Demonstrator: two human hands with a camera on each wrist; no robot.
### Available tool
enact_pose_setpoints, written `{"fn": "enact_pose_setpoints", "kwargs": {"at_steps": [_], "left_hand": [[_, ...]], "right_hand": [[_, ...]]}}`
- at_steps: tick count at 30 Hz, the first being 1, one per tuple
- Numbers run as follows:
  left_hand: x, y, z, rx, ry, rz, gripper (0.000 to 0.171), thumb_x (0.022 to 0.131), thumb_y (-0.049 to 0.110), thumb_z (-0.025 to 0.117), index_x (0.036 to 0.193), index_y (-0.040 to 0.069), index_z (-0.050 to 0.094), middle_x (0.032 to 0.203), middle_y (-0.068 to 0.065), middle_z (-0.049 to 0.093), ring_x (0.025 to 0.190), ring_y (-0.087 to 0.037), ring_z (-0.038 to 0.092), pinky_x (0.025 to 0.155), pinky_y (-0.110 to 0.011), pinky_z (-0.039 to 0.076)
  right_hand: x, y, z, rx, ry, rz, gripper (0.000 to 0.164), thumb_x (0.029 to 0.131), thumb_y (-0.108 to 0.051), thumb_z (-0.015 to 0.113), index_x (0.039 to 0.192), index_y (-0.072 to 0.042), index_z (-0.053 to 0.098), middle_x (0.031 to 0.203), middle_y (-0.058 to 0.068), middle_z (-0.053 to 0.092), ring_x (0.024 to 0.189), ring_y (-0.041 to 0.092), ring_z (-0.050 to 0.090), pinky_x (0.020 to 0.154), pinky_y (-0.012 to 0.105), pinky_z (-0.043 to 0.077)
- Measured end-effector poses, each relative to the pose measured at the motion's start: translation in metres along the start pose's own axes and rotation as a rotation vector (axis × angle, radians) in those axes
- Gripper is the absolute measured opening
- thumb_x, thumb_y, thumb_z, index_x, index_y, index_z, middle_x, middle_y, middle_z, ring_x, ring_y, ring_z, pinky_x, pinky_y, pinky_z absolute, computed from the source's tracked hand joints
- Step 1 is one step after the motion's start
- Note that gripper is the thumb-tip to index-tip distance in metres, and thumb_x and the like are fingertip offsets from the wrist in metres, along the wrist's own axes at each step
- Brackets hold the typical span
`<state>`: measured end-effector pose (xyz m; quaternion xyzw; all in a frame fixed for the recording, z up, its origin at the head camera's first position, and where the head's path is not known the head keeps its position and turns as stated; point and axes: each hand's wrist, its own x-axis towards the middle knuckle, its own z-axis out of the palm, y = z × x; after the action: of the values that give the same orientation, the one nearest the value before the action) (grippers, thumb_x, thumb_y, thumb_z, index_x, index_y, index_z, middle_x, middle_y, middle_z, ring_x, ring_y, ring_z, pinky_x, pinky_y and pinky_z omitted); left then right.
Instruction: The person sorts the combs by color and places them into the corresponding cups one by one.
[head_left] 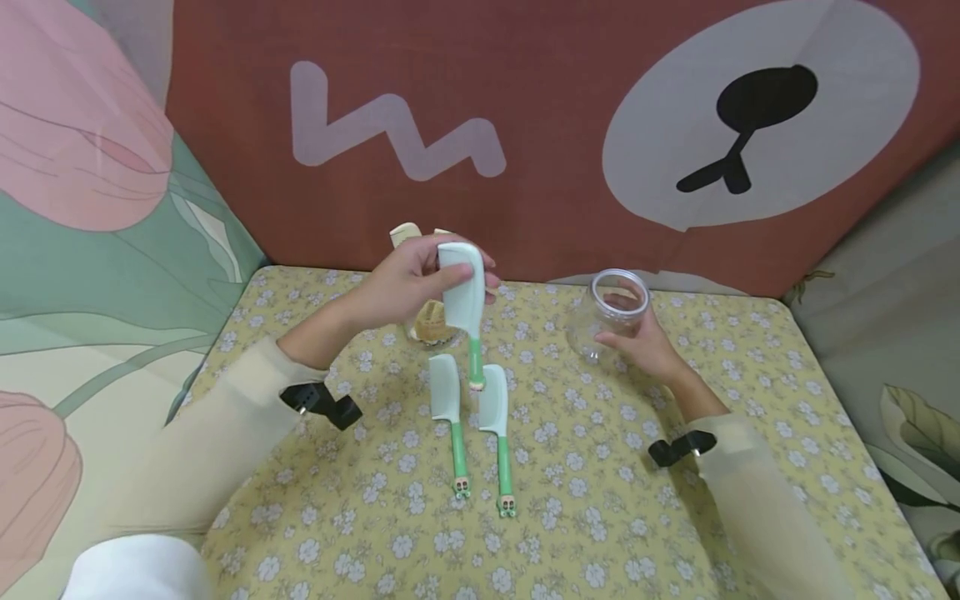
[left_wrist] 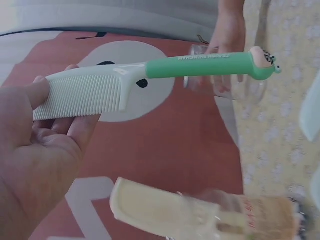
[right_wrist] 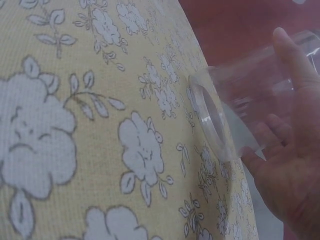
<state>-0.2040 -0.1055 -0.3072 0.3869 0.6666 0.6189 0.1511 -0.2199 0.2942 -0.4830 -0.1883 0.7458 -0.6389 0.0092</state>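
Fingers of the left hand point(head_left: 408, 273) are clamped on the raised comb point(head_left: 462, 307), the thumb across its pale blade and the other fingers behind. From my remote seat I see it off the ground to the left of the clear jar point(head_left: 587, 323), green handle hanging down. I judge it light and stiff, smooth enough to slide a little, with fine teeth the likeliest part to snap; the handle or the thick spine would be the kinder hold.

Behind that hand, farther left of the clear jar, a container point(head_left: 432, 340) holds cream combs point(head_left: 406, 232); I cannot count them, since the hand hides most.

Two more pale combs lie on the table point(head_left: 570, 533), left of the clear jar and nearer the wearer: the left flat comb point(head_left: 445, 392), then the right flat comb point(head_left: 492, 402). Neither is gripped.

Last, the right hand point(head_left: 649, 346) has its fingers and thumb wrapped round the clear jar. I expect slick, rigid walls, best held round the body below the rim. Whether its base touches the table I cannot tell.
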Motion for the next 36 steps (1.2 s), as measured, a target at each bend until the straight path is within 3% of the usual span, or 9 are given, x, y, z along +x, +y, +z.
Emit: {"fn": "enact_pose_setpoints", "kwargs": {"at_steps": [12,18,22,29,36], "left_hand": [[0.071,0.042,0.014,0.012,0.075,0.119,0.022,0.107,0.003,0.05,0.124,-0.007,0.06,0.115,-0.016,0.073,0.105,-0.033,0.071,0.089,-0.043,0.058],[0.105,0.052,0.025,-0.013,0.096,0.177,0.024,0.106,0.002,0.05,0.125,-0.01,0.058,0.115,-0.021,0.072,0.104,-0.034,0.071,0.091,-0.04,0.057],[0.126,0.051,0.036,0.007,0.13,0.176,0.026,0.106,0.003,0.05,0.129,-0.009,0.057,0.117,-0.021,0.071,0.101,-0.03,0.072,0.09,-0.036,0.057],[0.157,0.037,0.053,-0.042,0.23,0.052,0.028,0.107,0.007,0.051,0.132,-0.003,0.057,0.117,-0.015,0.073,0.101,-0.027,0.072,0.086,-0.03,0.057],[0.18,0.014,0.067,-0.06,0.316,-0.015,0.032,0.106,0.009,0.053,0.136,-0.001,0.056,0.119,-0.013,0.073,0.098,-0.02,0.071,0.082,-0.026,0.057]], "right_hand": [[-0.001,-0.001,-0.001,-0.003,0.0,0.011,0.089,0.089,0.015,0.068,0.157,-0.02,0.023,0.151,0.028,0.035,0.132,0.011,0.048,0.106,0.021,0.045],[0.001,-0.003,0.0,-0.009,0.005,0.008,0.09,0.088,0.016,0.069,0.157,-0.017,0.022,0.152,0.029,0.035,0.134,0.012,0.046,0.107,0.024,0.045],[0.002,-0.003,0.001,-0.035,0.011,0.022,0.091,0.088,0.014,0.071,0.158,-0.018,0.022,0.152,0.025,0.037,0.134,0.013,0.046,0.107,0.024,0.044],[0.004,-0.004,0.0,-0.067,0.003,0.035,0.092,0.088,0.013,0.071,0.159,-0.02,0.022,0.153,0.019,0.04,0.137,0.02,0.045,0.109,0.028,0.044],[0.002,-0.008,0.0,-0.104,0.015,0.105,0.097,0.09,0.006,0.073,0.161,-0.029,0.015,0.155,0.017,0.037,0.139,0.024,0.042,0.111,0.029,0.042]]}}
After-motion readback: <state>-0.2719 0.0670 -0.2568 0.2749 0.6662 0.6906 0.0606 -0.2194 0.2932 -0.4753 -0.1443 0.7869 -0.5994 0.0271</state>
